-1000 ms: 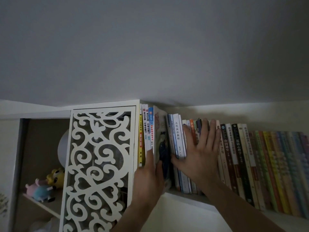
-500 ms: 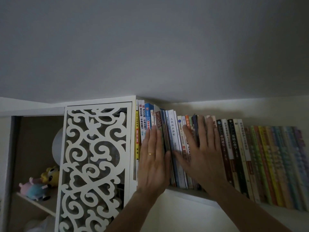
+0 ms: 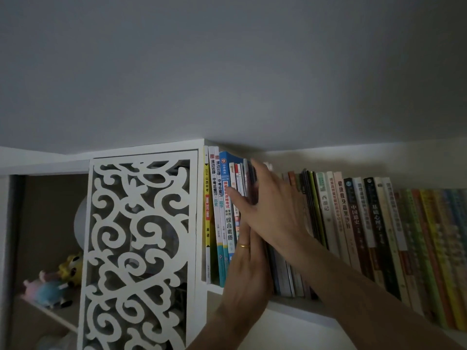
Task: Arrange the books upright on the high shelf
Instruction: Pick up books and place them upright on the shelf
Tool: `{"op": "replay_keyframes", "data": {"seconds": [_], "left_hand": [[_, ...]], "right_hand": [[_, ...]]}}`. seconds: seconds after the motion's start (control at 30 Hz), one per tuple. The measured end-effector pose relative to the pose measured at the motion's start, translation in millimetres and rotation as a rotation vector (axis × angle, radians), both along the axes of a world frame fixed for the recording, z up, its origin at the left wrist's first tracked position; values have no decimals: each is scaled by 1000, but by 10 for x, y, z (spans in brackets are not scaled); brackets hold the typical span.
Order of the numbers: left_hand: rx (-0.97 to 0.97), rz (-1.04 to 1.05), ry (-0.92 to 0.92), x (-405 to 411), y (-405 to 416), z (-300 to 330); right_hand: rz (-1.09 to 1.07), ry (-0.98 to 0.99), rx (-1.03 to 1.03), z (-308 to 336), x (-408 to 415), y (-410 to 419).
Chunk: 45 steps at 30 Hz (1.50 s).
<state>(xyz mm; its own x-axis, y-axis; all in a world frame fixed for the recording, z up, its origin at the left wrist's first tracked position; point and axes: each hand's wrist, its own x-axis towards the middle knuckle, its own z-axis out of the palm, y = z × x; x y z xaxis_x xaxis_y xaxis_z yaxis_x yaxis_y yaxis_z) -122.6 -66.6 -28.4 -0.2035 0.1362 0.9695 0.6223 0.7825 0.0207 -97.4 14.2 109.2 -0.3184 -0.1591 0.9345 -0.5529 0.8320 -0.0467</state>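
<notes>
A long row of books (image 3: 353,223) stands upright on the high white shelf (image 3: 298,308), just under the ceiling. At the row's left end are tall white, yellow and blue study guides (image 3: 219,210). My right hand (image 3: 273,210) lies flat with straight fingers against thin books near that left end, its thumb across their spines. My left hand (image 3: 247,279), with a gold ring, presses flat on the spines just below it, its fingertips hidden under the right hand.
A white cabinet door with cut-out scroll pattern (image 3: 141,248) stands directly left of the books. Behind and left of it, a lower shelf holds small plush toys (image 3: 54,284). The grey ceiling (image 3: 227,72) sits close above the book tops.
My right hand has slid left across the spines and now overlaps my left hand. The thin leaning books have been pushed upright against the left end. The view has shifted slightly.
</notes>
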Motion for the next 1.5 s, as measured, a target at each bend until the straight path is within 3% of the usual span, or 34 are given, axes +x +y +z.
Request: {"op": "replay_keyframes", "data": {"seconds": [0.37,0.5,0.97,1.2,1.5], "left_hand": [[11,121,35,-142,21,60],[-64,332,101,-16,-47,171],[-168,460,27,-148,-167,119],[-216,561,-31,-62,-168,163],[-313,570,-135,74,-240,207]], "right_hand": [[-123,-22,49,94,-60,-158],[-172,-20,21,64,-31,-130],[-212,-69,54,109,-109,-118],[-97,-82,-20,121,-138,-7],[-194,-212,-150,56,-2,-77]]}}
